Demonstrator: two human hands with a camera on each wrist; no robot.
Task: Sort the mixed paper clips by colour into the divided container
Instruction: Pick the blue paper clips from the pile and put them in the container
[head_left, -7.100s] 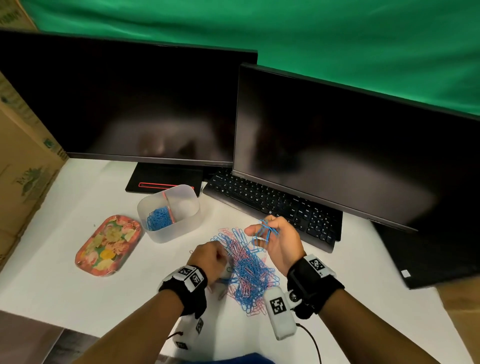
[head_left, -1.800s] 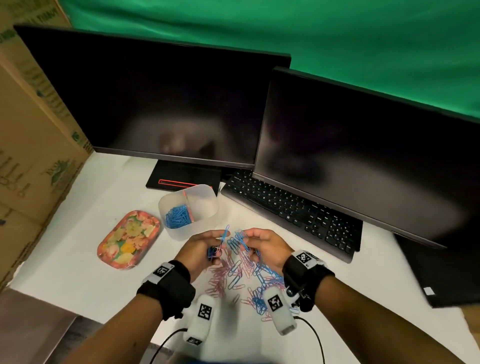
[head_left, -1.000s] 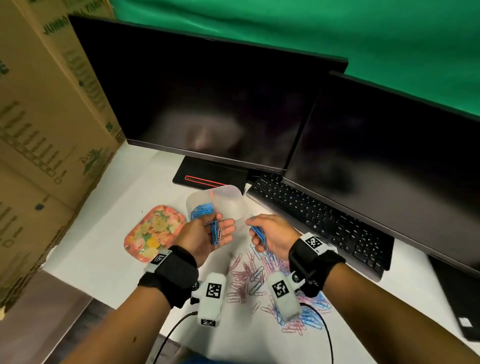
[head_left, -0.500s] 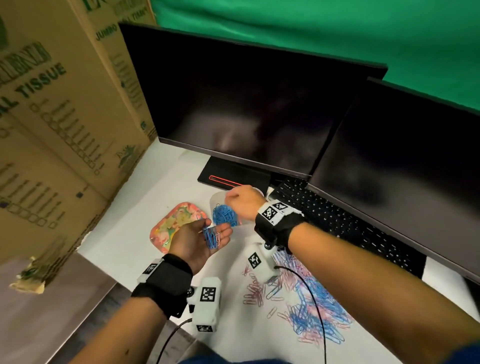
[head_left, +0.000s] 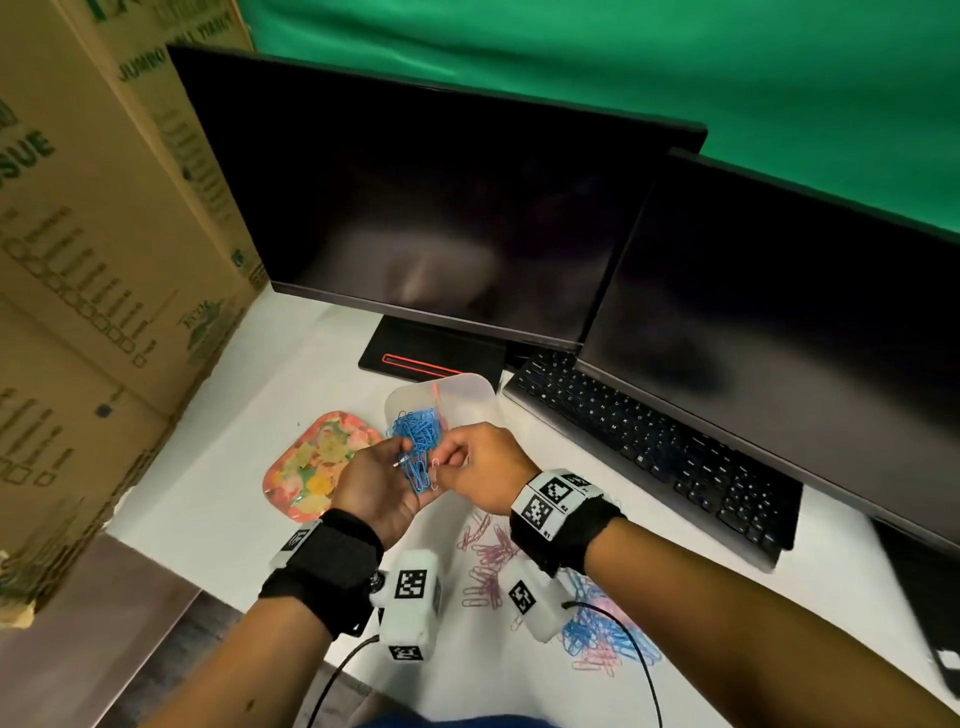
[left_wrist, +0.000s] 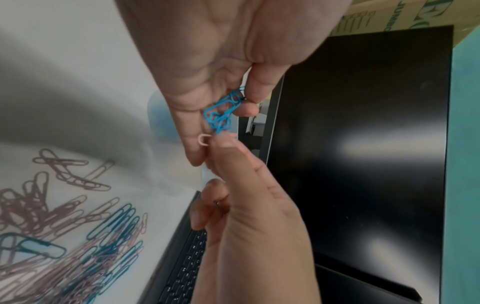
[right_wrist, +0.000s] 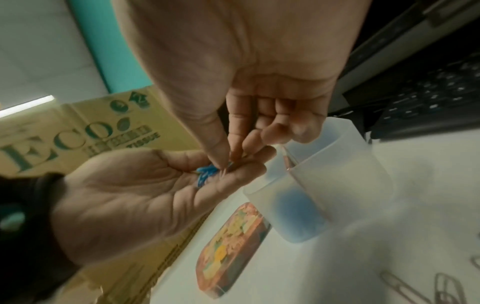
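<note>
My left hand (head_left: 387, 480) lies palm up just in front of the translucent divided container (head_left: 470, 395). Its thumb presses a small bunch of blue paper clips (left_wrist: 222, 112) against its fingers. My right hand (head_left: 457, 462) reaches into that palm, where its thumb and forefinger pinch a pink paper clip (left_wrist: 203, 139) at the edge of the bunch. The container's left compartment holds a heap of blue clips (head_left: 415, 423); a red divider (head_left: 435, 389) splits it. The mixed pile of pink and blue clips (head_left: 597, 631) lies on the white table under my right forearm.
A floral tin tray (head_left: 311, 467) sits left of the container. A black keyboard (head_left: 649, 452) and two dark monitors (head_left: 431, 208) stand behind it. Cardboard boxes (head_left: 93, 260) wall off the left side. Loose pink clips (head_left: 488, 556) lie between my wrists.
Half a second ago my right hand was over the container; it has come back to my left palm and now pinches a pink clip. My left hand still holds the blue clips.
</note>
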